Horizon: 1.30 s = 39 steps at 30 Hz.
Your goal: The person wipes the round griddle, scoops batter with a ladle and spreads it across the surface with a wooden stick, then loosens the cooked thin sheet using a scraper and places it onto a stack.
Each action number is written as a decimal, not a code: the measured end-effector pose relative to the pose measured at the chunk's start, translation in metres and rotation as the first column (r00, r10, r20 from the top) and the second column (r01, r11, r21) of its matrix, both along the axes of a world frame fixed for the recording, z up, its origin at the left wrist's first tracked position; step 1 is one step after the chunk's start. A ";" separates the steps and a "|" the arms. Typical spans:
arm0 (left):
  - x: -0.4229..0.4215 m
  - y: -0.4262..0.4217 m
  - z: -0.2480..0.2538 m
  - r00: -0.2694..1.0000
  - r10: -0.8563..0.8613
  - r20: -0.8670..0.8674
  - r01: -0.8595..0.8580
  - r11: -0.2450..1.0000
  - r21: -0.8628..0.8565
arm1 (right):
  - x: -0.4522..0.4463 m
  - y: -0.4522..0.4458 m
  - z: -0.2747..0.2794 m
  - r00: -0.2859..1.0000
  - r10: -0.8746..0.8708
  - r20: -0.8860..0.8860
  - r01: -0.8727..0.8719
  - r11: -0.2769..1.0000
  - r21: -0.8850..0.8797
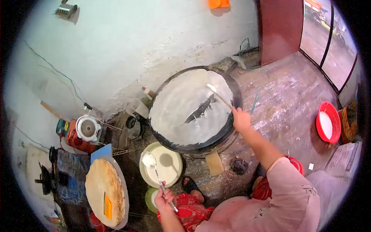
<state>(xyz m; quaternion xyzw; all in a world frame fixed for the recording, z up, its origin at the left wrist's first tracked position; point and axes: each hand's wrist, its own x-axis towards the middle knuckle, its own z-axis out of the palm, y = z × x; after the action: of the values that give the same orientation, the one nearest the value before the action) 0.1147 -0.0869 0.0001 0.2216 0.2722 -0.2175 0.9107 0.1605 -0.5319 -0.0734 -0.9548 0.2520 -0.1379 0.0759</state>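
Observation:
My right hand [241, 119] is closed around the handle of a light-coloured batter spreader [221, 96]. Its far end rests in the white batter [174, 100] that covers most of a large round black griddle [237, 96]. A dark, uncoated gap [201, 110] runs across the batter layer. Lower down, my left hand [164, 199] grips the handle of a metal ladle [148, 159]. The ladle's bowl, coated with white, is over a wide basin [142, 170] of pale batter.
A stack of thin round flatbreads [96, 185] with an orange piece [107, 206] on top stands at the left. Behind it is a white-rimmed blower [87, 127]. A red basin [338, 123] sits at the right on the floor. A green container [150, 199] is beside my left hand.

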 end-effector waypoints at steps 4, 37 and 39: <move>0.001 -0.003 0.004 1.000 -0.002 -0.022 0.003 1.000 0.023 | -0.017 0.003 0.029 0.989 -0.124 -0.081 0.143 0.942 0.303; -0.006 -0.015 0.010 0.994 -0.095 0.060 0.082 0.979 0.189 | -0.038 0.028 -0.005 0.991 -0.093 0.096 0.007 0.752 0.659; -0.004 -0.011 0.006 0.988 -0.143 0.063 0.125 0.965 0.231 | -0.042 0.039 0.008 0.999 -0.004 0.053 -0.029 0.788 0.615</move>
<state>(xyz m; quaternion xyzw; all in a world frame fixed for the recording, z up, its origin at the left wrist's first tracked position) 0.1105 -0.0979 0.0060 0.3504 0.2434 -0.2371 0.8728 0.1185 -0.4925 -0.0655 -0.8760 0.2749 -0.0724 0.3897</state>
